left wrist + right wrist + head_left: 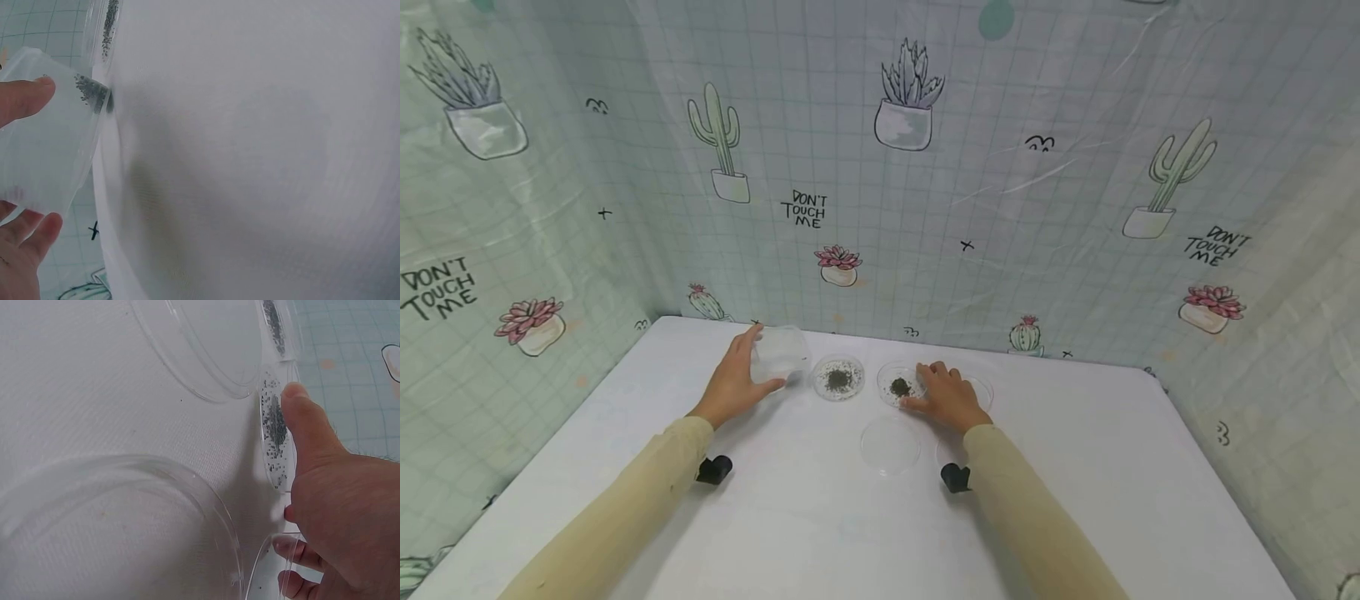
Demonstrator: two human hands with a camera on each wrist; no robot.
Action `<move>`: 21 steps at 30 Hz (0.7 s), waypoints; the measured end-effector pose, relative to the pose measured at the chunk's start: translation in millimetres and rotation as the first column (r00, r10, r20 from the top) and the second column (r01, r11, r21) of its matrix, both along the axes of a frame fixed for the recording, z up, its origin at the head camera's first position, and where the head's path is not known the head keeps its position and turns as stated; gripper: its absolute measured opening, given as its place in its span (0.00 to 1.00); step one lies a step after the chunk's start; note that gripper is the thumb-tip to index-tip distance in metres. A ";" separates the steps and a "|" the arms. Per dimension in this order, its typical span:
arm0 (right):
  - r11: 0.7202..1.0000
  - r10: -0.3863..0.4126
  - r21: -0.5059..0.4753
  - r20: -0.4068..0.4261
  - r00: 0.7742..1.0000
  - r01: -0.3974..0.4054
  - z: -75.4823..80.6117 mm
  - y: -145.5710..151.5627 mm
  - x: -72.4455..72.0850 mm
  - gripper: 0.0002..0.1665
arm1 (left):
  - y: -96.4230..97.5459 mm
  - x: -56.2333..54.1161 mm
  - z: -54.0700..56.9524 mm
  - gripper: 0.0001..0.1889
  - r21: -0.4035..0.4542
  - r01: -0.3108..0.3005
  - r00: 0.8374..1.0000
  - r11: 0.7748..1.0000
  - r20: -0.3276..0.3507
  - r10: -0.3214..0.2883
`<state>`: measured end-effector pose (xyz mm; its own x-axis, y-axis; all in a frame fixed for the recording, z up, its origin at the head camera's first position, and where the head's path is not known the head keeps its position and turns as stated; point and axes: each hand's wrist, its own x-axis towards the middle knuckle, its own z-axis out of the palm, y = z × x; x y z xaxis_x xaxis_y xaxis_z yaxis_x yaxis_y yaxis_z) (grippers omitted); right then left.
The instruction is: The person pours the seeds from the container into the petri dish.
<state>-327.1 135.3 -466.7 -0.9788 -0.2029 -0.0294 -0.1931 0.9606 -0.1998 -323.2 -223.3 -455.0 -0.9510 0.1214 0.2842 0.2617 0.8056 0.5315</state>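
The container (778, 354) is frosty and colourless; the round dishes (891, 447) are clear and colourless. The granules (838, 380) are dark, near-black with a green cast in the head view. The sleeves (625, 500) are plain pale yellow-beige; the wrist mounts (718, 469) are solid black. The counter (820, 533) is plain white. The backdrop (985, 192) is pale grey-green, printed with a thin teal grid, green cacti (720, 137), pink succulents (838, 257) in white pots (839, 276) and black lettering (806, 210).
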 end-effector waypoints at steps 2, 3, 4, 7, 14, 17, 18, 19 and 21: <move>1.000 -0.002 0.005 0.007 1.000 0.002 -0.5 -0.3 -0.1 0.50 | -0.2 0.5 -0.2 0.55 0.003 0.000 1.000 1.000 0.005 0.000; 1.000 -0.002 0.006 0.009 1.000 0.002 -0.4 -0.3 -0.2 0.50 | -0.3 0.6 -0.2 0.55 0.004 0.000 1.000 1.000 0.007 0.000; 1.000 0.000 0.005 0.010 1.000 0.000 -0.1 -0.2 -0.1 0.50 | -0.4 0.7 -0.2 0.55 0.005 -0.001 1.000 1.000 0.008 0.000; 1.000 0.001 -0.003 0.012 1.000 -0.001 1.6 0.4 0.3 0.50 | -0.8 0.6 -0.4 0.55 0.005 0.000 1.000 1.000 0.010 0.000; 1.000 0.006 0.002 -0.002 1.000 -0.006 1.4 1.2 0.3 0.50 | -3.6 0.6 -0.9 0.54 0.019 -0.004 0.999 1.000 0.045 0.003; 1.000 0.005 0.015 -0.014 1.000 -0.005 -0.8 1.1 -0.8 0.50 | -4.4 0.9 -1.0 0.54 0.027 -0.008 0.997 1.000 0.072 0.006; 1.000 0.004 0.018 -0.019 1.000 -0.004 -1.7 1.1 -1.0 0.50 | -4.7 0.9 -1.1 0.54 0.029 -0.009 0.997 1.000 0.080 0.007; 1.000 0.003 0.017 -0.023 1.000 -0.002 -2.4 1.1 -1.3 0.51 | -4.9 0.9 -1.1 0.54 0.030 -0.009 0.996 1.000 0.088 0.007; 1.000 0.000 0.012 -0.029 1.000 0.000 -3.5 1.2 -1.5 0.51 | -5.6 0.7 -1.2 0.54 0.027 -0.012 0.995 1.000 0.103 0.009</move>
<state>-328.6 136.5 -470.2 -0.9792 -0.2029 -0.0036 -0.1988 0.9628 -0.1828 -322.5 -228.9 -456.2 -0.9766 0.1050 0.1879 0.1963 0.7927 0.5772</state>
